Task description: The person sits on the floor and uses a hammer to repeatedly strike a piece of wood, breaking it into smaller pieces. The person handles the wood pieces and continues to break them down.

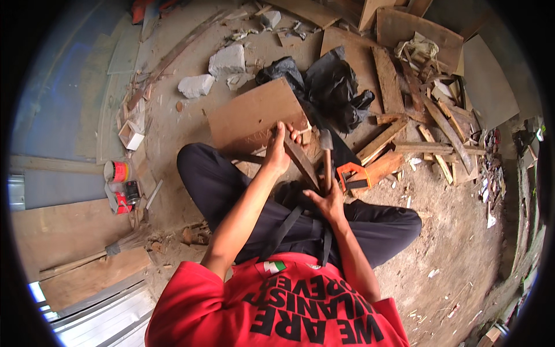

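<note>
I sit cross-legged with both hands over my lap. My left hand (278,153) is closed round the upper end of a narrow dark wooden strip (303,166), which slants down toward my right hand. My right hand (328,199) grips the handle of a hammer (327,156), its metal head pointing up and away from me. The strip's lower end meets the right hand; whether those fingers also hold it I cannot tell. Just right of that hand lies a handsaw (354,176) with an orange and black handle. Beyond the left hand rests a brown board (248,115).
A crumpled black plastic bag (332,87) lies past the board, with white broken blocks (226,61) to its left. Scrap wood (428,147) is heaped at the right. On the left are red tins (119,172), a broom (124,243) and plywood sheets (69,228).
</note>
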